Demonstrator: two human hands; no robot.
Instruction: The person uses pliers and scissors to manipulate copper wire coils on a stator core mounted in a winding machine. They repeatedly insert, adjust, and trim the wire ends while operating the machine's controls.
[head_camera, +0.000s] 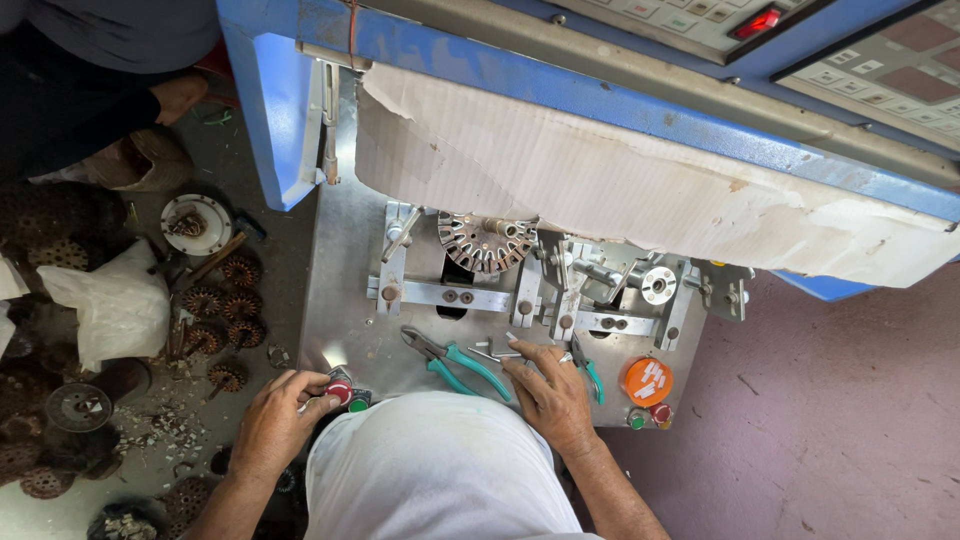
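Down at the front edge of the metal surface (340, 290), the left hand (272, 425) curls its fingers over a red push button (340, 391), with a green button (358, 404) just beside it. Its grip is loosely closed, holding nothing loose. The right hand (552, 395) lies flat and spread on the surface, fingertips touching small metal pins (492, 352), beside green-handled pliers (455, 362). An orange round knob (647, 381) sits to its right. Behind, a slotted metal stator core (487, 242) sits clamped in the winding fixture (560, 285). Wound cores (222, 310) litter the floor.
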